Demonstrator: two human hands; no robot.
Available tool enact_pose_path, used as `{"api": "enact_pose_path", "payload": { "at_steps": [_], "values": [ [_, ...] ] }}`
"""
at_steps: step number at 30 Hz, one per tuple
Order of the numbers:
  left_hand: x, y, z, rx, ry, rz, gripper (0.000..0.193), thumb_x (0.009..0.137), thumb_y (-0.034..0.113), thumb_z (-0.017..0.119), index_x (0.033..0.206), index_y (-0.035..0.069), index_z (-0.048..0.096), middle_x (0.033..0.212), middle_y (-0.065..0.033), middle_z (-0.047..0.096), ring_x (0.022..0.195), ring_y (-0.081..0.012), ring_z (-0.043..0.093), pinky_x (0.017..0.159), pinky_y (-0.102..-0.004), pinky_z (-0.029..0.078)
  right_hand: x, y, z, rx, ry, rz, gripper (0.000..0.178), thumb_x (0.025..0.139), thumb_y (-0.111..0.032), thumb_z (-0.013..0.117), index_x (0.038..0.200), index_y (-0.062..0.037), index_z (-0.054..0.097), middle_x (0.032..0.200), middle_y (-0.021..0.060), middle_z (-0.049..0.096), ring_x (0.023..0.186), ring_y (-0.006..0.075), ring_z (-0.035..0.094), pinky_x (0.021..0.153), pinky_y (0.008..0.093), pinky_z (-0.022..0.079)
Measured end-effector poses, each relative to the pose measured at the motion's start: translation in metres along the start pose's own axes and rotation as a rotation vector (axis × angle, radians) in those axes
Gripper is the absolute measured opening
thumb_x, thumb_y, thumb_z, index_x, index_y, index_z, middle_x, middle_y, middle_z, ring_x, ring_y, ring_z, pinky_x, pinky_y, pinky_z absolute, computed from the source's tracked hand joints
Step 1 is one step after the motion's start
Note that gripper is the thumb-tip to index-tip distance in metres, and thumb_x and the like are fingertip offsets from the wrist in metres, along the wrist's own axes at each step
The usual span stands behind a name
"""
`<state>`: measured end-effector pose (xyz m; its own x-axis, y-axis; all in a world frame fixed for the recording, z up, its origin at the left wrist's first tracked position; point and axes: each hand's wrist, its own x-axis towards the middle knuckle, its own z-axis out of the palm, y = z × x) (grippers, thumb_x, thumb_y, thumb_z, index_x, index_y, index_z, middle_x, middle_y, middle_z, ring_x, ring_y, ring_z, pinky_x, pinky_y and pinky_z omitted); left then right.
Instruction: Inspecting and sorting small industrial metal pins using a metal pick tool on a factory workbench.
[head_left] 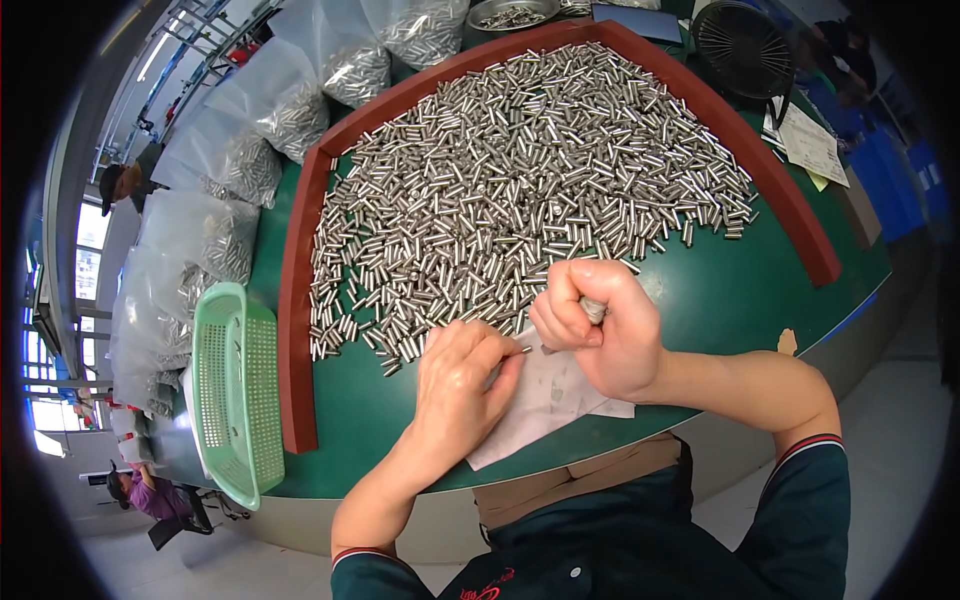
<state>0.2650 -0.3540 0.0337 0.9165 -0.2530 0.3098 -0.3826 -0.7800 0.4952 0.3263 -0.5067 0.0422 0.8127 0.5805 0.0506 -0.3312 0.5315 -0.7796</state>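
Observation:
A large heap of small, shiny metal pins [520, 170] spreads over the green table. My left hand [455, 395] is at the near edge of the heap, fingers closed. One metal pin [525, 350] pokes out at its thumb and fingertips. Just to the right, my right hand [605, 325] makes a fist around a pale cloth. A greyish bit shows at the top of the fist; I take it for bunched cloth. The rest of the cloth [545, 405], wrinkled and smudged, stretches below the fist onto the table. What else lies inside the fist is hidden.
A dark red raised border [300, 300] encloses the heap on its left, far and right sides. Left of it stands a green plastic basket [262, 400]. Clear bags of pins [245, 170] line the far left. A black fan [742, 45] and papers [812, 145] are at far right.

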Motion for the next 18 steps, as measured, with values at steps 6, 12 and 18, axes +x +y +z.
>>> {"api": "enact_pose_path", "payload": {
  "at_steps": [6, 12, 18],
  "values": [
    [-0.0019, -0.0015, 0.0013, 0.032, 0.013, 0.008, 0.012, 0.062, 0.001, 0.064, 0.069, 0.006, 0.056, 0.066, -0.0037, 0.051, 0.061, -0.021, 0.047, 0.056, -0.032, 0.033, 0.0057, 0.0068, 0.0012, 0.091, 0.028, 0.014, 0.036, 0.084, -0.024, 0.03, 0.05, -0.0112, 0.031, 0.042, -0.0044, 0.024, 0.041, 0.0085, 0.02, 0.043, 0.0244, 0.019],
    [-0.0009, 0.0007, 0.0016, 0.026, 0.018, 0.002, 0.012, 0.061, 0.001, 0.064, 0.069, 0.006, 0.056, 0.066, -0.0031, 0.051, 0.06, -0.0204, 0.047, 0.056, -0.0316, 0.033, 0.0065, 0.0094, -0.0009, 0.121, 0.042, 0.042, 0.036, 0.084, -0.025, 0.03, 0.051, -0.0115, 0.03, 0.042, -0.0045, 0.024, 0.041, 0.0082, 0.02, 0.043, 0.0242, 0.019],
    [-0.0004, 0.0012, 0.0014, 0.031, 0.017, 0.0, 0.013, 0.061, 0.001, 0.064, 0.069, 0.006, 0.056, 0.067, -0.003, 0.051, 0.061, -0.02, 0.047, 0.056, -0.0312, 0.033, 0.0068, 0.0104, -0.002, 0.138, 0.035, 0.034, 0.036, 0.084, -0.026, 0.03, 0.052, -0.0116, 0.031, 0.042, -0.0043, 0.024, 0.041, 0.0083, 0.02, 0.043, 0.0241, 0.019]
  ]
}}
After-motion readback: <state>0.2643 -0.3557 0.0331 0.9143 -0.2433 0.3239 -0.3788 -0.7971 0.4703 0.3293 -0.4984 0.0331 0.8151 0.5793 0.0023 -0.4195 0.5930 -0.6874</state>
